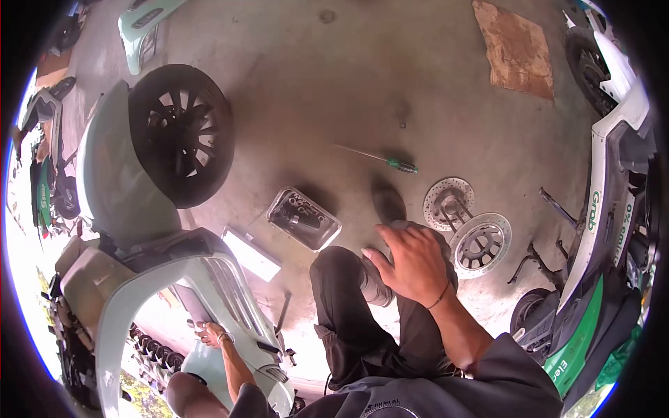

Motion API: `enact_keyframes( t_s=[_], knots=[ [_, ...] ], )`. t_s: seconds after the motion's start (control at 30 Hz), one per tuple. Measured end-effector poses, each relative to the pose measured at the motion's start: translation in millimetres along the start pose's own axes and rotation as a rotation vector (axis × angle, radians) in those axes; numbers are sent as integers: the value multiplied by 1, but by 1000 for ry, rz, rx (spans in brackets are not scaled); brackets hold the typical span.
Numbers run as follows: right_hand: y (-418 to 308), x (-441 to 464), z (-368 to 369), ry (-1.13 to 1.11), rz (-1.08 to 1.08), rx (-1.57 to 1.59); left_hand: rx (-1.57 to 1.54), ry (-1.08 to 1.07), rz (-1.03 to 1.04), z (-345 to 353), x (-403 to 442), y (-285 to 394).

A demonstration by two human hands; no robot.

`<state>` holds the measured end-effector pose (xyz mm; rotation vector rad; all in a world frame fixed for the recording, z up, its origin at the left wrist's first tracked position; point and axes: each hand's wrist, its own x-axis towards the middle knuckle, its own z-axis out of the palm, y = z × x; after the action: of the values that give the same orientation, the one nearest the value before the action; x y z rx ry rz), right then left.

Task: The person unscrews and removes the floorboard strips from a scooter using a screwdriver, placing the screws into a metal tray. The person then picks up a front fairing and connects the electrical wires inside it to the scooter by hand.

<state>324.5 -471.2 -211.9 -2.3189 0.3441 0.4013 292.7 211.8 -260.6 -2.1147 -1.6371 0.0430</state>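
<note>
My right hand (410, 261) rests on my bent right knee, fingers spread and nothing in it. At the lower left, my left hand (209, 334) lies on the inner panel of a mint-green scooter (230, 292), its fingers slightly bent and apart. Between the scooter and my legs stands a metal tray (270, 217) with sockets or rings and dark parts inside. A screwdriver (402, 166) with a green and black handle lies on the floor ahead. Two brake discs, one farther (440, 195) and one nearer (500, 240), lie just beyond my right hand.
The scooter's front wheel (221, 132) is turned at the left. A white box (252, 256) lies near the tray. Brown cardboard (516, 52) is on the floor at the upper right. A white and green scooter (592, 202) stands at the right; a mint panel (145, 24) is at the top left.
</note>
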Motion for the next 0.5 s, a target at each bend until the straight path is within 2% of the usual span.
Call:
enact_keyframes(
  t_s=[0.03,0.07,0.1,0.13,0.17,0.2,0.23,0.27,0.3,0.33,0.37,0.43,0.5],
  knots=[
    [3,-6,-2,2,63,42,90,-80,-15,2,12,-3],
    [5,-17,1,0,66,51,282,-158,80,-18,-2,-1],
    [6,-30,6,66,130,109,169,-153,82,-15,0,-2],
    [9,-37,9,139,185,154,40,-103,-50,-42,-49,20],
    [10,-45,8,204,222,149,-97,-190,-59,-51,-87,30],
    [7,-58,7,255,264,145,-130,-142,-2,-43,-131,35],
    [5,-69,4,227,354,138,-90,-205,124,-64,-187,42],
    [5,-80,-2,215,327,117,-117,-259,214,-79,-236,50],
    [7,-86,-8,247,352,111,-129,-311,409,-92,-279,56],
    [7,-92,-17,281,376,107,-151,-542,495,-165,-325,85],
    [6,-97,-30,295,428,114,-318,-601,708,-237,-363,105],
    [6,-108,-60,304,537,118,-466,-604,1007,-298,-389,140],
    [9,-115,-93,282,651,163,-559,-556,1155,-351,-390,180]
  ],
)
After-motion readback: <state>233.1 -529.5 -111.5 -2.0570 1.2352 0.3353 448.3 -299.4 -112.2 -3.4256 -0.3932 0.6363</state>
